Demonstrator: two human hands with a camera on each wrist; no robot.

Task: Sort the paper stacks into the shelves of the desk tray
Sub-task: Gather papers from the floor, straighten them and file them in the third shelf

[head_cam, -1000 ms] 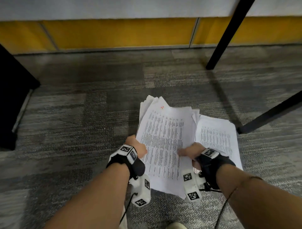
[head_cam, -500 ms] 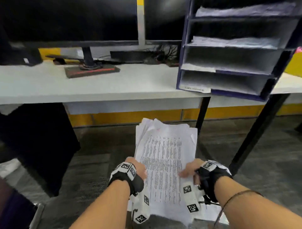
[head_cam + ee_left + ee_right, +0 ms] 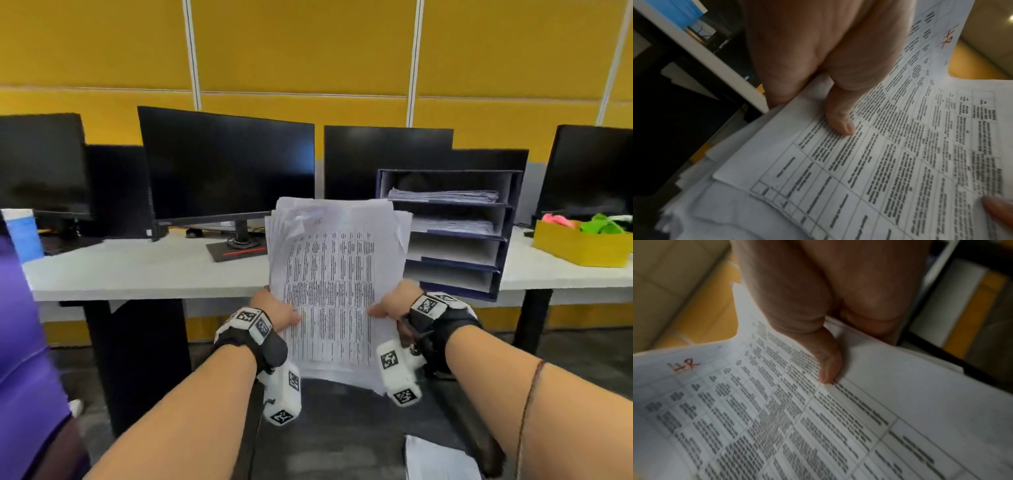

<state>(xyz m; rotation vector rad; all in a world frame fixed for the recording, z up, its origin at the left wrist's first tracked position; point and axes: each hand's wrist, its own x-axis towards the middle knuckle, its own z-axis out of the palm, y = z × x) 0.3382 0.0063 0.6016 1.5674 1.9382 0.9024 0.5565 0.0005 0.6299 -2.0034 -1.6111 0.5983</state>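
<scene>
A thick stack of printed papers (image 3: 334, 281) with a red mark at its top is held up in front of me by both hands. My left hand (image 3: 279, 313) grips its left edge, thumb on the top sheet (image 3: 838, 120). My right hand (image 3: 394, 303) grips the right edge, thumb on the page (image 3: 826, 363). The dark blue desk tray (image 3: 507, 240) stands on the white desk (image 3: 137, 270) behind and right of the stack. Its upper two shelves hold papers (image 3: 445, 196); the lower two look mostly bare. Another paper pile (image 3: 438, 459) lies on the floor at lower right.
Several black monitors (image 3: 226, 164) line the back of the desk. A yellow box (image 3: 579, 248) with coloured items sits at the right end. A blue and white container (image 3: 22, 233) stands far left. A person in purple (image 3: 24, 342) is at my left. Black desk legs (image 3: 529, 318) stand below.
Both hands have lifted the paper stack from the floor up to desk height. My view has risen from the carpet to the desk, monitors and tray.
</scene>
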